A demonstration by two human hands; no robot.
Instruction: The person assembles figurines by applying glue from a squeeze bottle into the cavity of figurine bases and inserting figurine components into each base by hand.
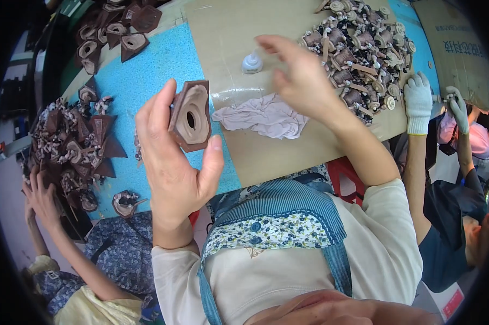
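Note:
My left hand (174, 157) grips a dark brown angular piece (193, 122) between thumb and fingers. The piece is held up over the table. Its pale, stepped hollow with a dark oval hole shows. My right hand (296, 73) is slightly blurred above the cardboard, fingers apart and nothing seen in them. Just left of that hand a small translucent white squeeze bottle (252, 63) stands on the cardboard. A crumpled pale cloth (263, 116) lies below the bottle, between my two hands.
Small figurine parts (364, 51) are heaped at the right. More brown pieces (122, 35) lie at the back left. A pile of assembled figures (74, 143) sits left on the blue mat (163, 59). Co-workers flank me: bare hands (38, 192) left, white-gloved hands (418, 103) right.

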